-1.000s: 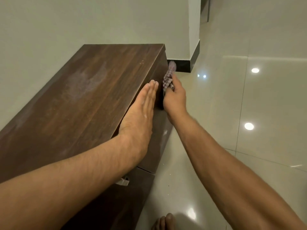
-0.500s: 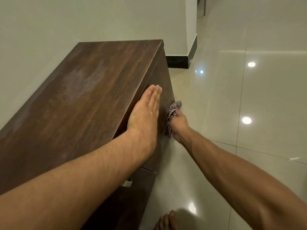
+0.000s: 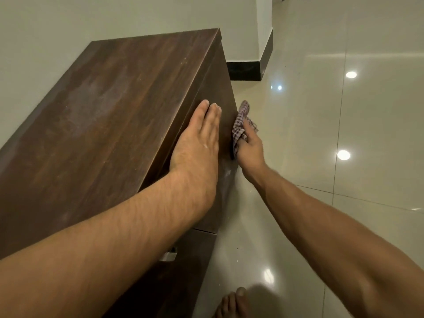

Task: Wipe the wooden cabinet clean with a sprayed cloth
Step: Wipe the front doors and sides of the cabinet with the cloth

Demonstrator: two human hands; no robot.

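Cabinet of dark wood is shown in the head view, set against a pale wall on the left and running from near to far. A paler, dusty patch is seen on its top. The left hand is laid flat along the right edge of the top, its fingers straight and pressed together, with nothing held. The right hand is placed lower, at the cabinet's front face. Its fingers are curled round a bunched checked cloth, which is held against the front face near the far corner. A metal handle is seen on the near part of the front, below the left forearm. A glossy tiled floor spotted with light reflections lies to the right, dark skirting runs along the far wall, and the toes of a bare foot are seen at the near edge.
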